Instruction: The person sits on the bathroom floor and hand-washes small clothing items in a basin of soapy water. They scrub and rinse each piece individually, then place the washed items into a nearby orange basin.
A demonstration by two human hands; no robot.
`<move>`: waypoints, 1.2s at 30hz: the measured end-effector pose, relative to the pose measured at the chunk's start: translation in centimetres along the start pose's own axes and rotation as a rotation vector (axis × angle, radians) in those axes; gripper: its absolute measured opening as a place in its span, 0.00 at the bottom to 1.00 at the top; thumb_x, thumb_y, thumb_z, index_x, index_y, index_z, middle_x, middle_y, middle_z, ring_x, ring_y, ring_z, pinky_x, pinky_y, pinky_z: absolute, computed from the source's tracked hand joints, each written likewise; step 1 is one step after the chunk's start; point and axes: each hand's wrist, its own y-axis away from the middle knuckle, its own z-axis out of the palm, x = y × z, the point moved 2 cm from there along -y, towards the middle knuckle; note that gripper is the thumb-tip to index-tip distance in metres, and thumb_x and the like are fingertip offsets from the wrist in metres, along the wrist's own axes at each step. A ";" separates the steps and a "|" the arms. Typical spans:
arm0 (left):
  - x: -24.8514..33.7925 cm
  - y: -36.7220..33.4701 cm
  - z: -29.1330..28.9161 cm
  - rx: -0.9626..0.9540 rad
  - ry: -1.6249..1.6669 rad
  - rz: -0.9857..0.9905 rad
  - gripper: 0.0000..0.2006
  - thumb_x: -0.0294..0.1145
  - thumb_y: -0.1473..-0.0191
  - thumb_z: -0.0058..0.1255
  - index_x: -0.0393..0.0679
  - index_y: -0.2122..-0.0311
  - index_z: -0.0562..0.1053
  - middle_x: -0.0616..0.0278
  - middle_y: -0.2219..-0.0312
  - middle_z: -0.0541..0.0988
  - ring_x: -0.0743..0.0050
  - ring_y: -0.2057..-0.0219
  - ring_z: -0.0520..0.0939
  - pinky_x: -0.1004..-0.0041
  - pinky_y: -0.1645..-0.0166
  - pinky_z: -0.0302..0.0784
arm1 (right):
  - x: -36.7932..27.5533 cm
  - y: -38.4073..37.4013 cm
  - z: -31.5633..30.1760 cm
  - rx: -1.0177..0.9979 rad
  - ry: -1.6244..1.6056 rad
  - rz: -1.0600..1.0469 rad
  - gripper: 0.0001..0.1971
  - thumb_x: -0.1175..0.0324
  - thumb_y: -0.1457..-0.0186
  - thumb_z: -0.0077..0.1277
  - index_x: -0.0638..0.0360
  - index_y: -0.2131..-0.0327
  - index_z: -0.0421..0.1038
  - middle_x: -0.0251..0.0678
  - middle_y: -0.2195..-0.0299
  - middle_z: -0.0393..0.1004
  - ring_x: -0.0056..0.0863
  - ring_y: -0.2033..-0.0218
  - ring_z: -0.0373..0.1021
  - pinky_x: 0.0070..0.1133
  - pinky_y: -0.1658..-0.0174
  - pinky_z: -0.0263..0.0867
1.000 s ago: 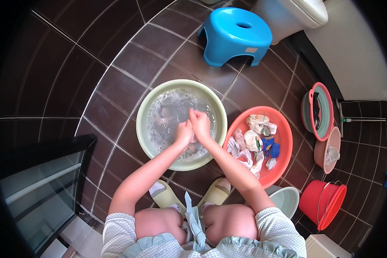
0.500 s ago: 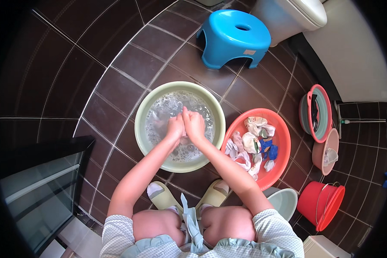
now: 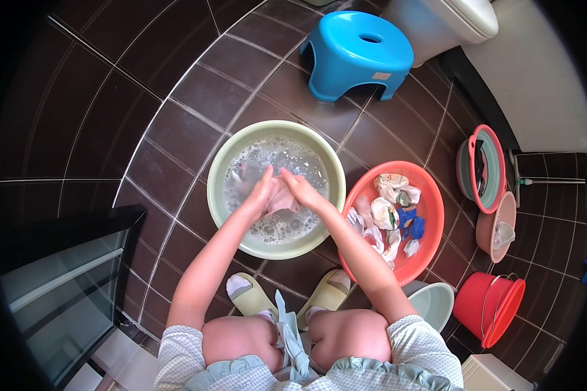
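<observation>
Watching remotely, I see the left hand and right hand gripping a pink cloth between them over a soapy green basin, mid-frame.

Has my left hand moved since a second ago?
Yes. Judged against the light green basin, your left hand has shifted left, from near its middle toward its left rim.

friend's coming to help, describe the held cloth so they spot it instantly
Find the pale green basin of sudsy water on the floor. Over it, the left hand and right hand hold a pale pink cloth between them. Unlike the fabrics in the coral basin alongside, this cloth is in hand.
</observation>
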 end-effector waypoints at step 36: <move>-1.2 -0.8 0.2 0.404 -0.117 0.280 0.17 0.39 0.43 0.32 0.37 0.73 0.69 0.64 0.83 0.71 0.79 0.84 0.70 0.75 0.82 0.62 | -4.1 4.6 4.8 0.363 0.240 -0.213 0.20 0.57 0.47 0.40 0.66 0.80 0.66 0.49 0.85 0.66 0.41 0.82 0.67 0.29 0.76 0.60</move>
